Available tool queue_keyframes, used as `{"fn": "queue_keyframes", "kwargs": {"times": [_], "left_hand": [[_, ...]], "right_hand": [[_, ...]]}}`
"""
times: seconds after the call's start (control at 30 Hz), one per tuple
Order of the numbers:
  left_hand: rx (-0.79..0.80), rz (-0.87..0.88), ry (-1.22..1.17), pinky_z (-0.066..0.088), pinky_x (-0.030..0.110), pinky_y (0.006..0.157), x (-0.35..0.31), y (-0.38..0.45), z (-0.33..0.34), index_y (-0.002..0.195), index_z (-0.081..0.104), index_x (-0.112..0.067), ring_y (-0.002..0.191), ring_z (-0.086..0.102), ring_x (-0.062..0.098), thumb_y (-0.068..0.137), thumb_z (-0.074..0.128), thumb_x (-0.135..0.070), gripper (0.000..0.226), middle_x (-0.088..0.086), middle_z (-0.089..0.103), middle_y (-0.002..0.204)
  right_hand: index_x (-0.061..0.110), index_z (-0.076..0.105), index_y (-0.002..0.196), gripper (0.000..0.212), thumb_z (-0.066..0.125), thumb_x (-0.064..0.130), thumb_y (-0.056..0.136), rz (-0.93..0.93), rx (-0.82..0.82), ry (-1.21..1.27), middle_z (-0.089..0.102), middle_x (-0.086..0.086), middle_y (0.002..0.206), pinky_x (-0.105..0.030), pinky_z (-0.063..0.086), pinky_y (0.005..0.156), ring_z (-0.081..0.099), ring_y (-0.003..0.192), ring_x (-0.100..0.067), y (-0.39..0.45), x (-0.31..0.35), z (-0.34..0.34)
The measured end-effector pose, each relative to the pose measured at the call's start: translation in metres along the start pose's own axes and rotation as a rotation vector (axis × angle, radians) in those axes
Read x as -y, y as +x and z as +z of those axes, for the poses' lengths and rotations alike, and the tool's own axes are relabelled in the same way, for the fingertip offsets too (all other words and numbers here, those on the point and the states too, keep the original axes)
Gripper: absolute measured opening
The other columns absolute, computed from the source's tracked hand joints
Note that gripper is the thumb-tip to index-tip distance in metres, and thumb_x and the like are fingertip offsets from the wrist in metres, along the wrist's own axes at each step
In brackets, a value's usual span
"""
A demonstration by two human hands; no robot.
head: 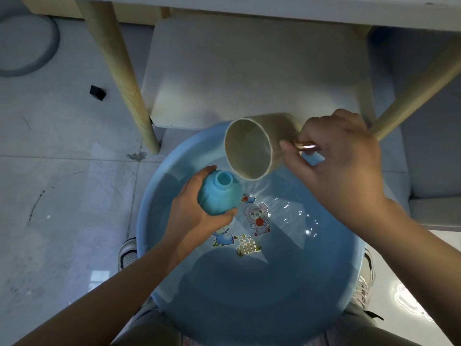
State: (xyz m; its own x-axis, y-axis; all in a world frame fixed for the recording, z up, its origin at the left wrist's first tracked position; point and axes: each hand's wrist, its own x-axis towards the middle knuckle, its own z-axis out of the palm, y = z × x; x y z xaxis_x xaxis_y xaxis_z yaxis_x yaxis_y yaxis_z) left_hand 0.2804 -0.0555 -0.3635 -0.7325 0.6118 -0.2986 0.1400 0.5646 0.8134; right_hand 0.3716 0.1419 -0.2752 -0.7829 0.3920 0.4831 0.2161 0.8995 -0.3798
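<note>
Left arm (104,293), fingers (225,214) round vase (219,193); right hand (344,166), cup (249,148).

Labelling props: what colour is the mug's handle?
Metallic rose-gold handle on the beige mug; shows best in the head view.

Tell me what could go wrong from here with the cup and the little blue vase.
1. The beige cup, tipped by the right hand, seems to spill its water just beside the narrow mouth of the blue vase, so it may miss and run into the basin.
2. The vase is glossy and rounded, so it might slip from the left hand.
3. The cup's rim hangs close to the vase's neck and may knock it.
</note>
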Motion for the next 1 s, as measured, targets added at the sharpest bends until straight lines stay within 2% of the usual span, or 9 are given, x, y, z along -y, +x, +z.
{"fn": "queue_keyframes", "kwargs": {"times": [0.1,0.17,0.27,0.47,0.63,0.73,0.8,0.9,1.0], "left_hand": [[-0.006,-0.012,0.004,0.044,0.003,0.079,0.001,-0.001,-0.001,0.129,0.045,-0.038,0.105,0.054,0.002,0.061,0.086,-0.028,0.08,-0.019,0.056,0.117],[-0.012,-0.018,-0.001,0.043,0.001,0.079,0.003,-0.001,-0.001,0.13,0.046,-0.036,0.105,0.054,0.003,0.061,0.086,-0.028,0.08,-0.018,0.056,0.118],[-0.022,-0.027,-0.009,0.042,0.001,0.08,0.004,-0.002,-0.002,0.129,0.046,-0.036,0.106,0.053,0.003,0.061,0.086,-0.027,0.079,-0.016,0.056,0.119],[-0.042,-0.026,-0.027,0.04,-0.002,0.078,0.005,-0.002,-0.004,0.128,0.046,-0.037,0.106,0.054,0.003,0.062,0.087,-0.024,0.079,-0.016,0.056,0.118],[-0.045,-0.035,-0.027,0.043,0.002,0.08,0.005,-0.004,-0.006,0.128,0.044,-0.042,0.105,0.053,0.0,0.062,0.087,-0.025,0.08,-0.019,0.054,0.12],[-0.048,-0.029,-0.029,0.043,0.006,0.082,0.006,-0.004,-0.007,0.128,0.043,-0.042,0.104,0.052,-0.005,0.062,0.086,-0.026,0.08,-0.02,0.052,0.12],[-0.05,-0.032,-0.035,0.043,0.009,0.084,0.006,-0.004,-0.007,0.128,0.043,-0.042,0.106,0.052,-0.004,0.062,0.086,-0.026,0.08,-0.02,0.052,0.121],[-0.059,-0.034,-0.031,0.044,0.005,0.083,0.008,-0.005,-0.008,0.131,0.044,-0.037,0.109,0.051,0.002,0.063,0.086,-0.026,0.081,-0.017,0.052,0.124],[-0.063,-0.031,-0.033,0.043,0.004,0.082,0.011,-0.004,-0.008,0.131,0.043,-0.038,0.11,0.051,0.0,0.063,0.086,-0.027,0.081,-0.019,0.052,0.122]], "right_hand": [[0.014,0.046,0.062,0.03,0.067,0.024,0.081,0.285,0.128,0.082,0.039,0.011,0.052,-0.024,0.02,0.052,0.042,0.057,-0.017,-0.004,-0.009,0.007],[0.017,0.046,0.065,0.029,0.068,0.025,0.082,0.354,0.249,0.021,0.049,0.007,0.054,-0.029,0.023,0.056,0.049,0.06,-0.024,-0.011,-0.018,0.018],[0.007,0.053,0.06,0.026,0.073,0.016,0.073,0.242,0.359,-0.211,0.059,-0.013,0.055,-0.03,0.035,0.053,0.056,0.054,-0.033,-0.028,-0.029,0.038],[0.01,0.049,0.045,0.038,0.078,-0.005,0.027,-0.003,0.56,-0.343,0.044,-0.005,0.038,-0.021,0.037,0.046,0.046,0.036,-0.024,-0.057,-0.027,0.07],[0.014,0.045,0.043,0.011,0.044,0.002,0.043,-0.142,0.557,-0.202,0.04,-0.003,0.037,-0.021,0.037,0.044,0.044,0.035,-0.022,-0.067,-0.019,0.083],[0.016,0.048,0.045,0.025,0.062,-0.001,0.034,-0.129,0.644,-0.177,0.044,-0.001,0.04,-0.021,0.038,0.049,0.048,0.04,-0.022,-0.071,-0.019,0.088],[0.014,0.05,0.048,0.026,0.073,0.003,0.045,-0.035,0.638,-0.094,0.049,-0.003,0.043,-0.023,0.037,0.053,0.05,0.044,-0.025,-0.07,-0.025,0.085],[0.013,0.049,0.056,0.029,0.071,0.015,0.073,0.264,0.535,0.039,0.05,-0.004,0.052,-0.024,0.026,0.055,0.05,0.055,-0.027,-0.064,-0.037,0.073],[0.018,0.037,0.054,0.041,0.069,0.021,0.08,0.574,0.534,0.15,0.039,0.003,0.052,-0.019,0.03,0.051,0.037,0.053,-0.013,-0.061,-0.045,0.063]]}}
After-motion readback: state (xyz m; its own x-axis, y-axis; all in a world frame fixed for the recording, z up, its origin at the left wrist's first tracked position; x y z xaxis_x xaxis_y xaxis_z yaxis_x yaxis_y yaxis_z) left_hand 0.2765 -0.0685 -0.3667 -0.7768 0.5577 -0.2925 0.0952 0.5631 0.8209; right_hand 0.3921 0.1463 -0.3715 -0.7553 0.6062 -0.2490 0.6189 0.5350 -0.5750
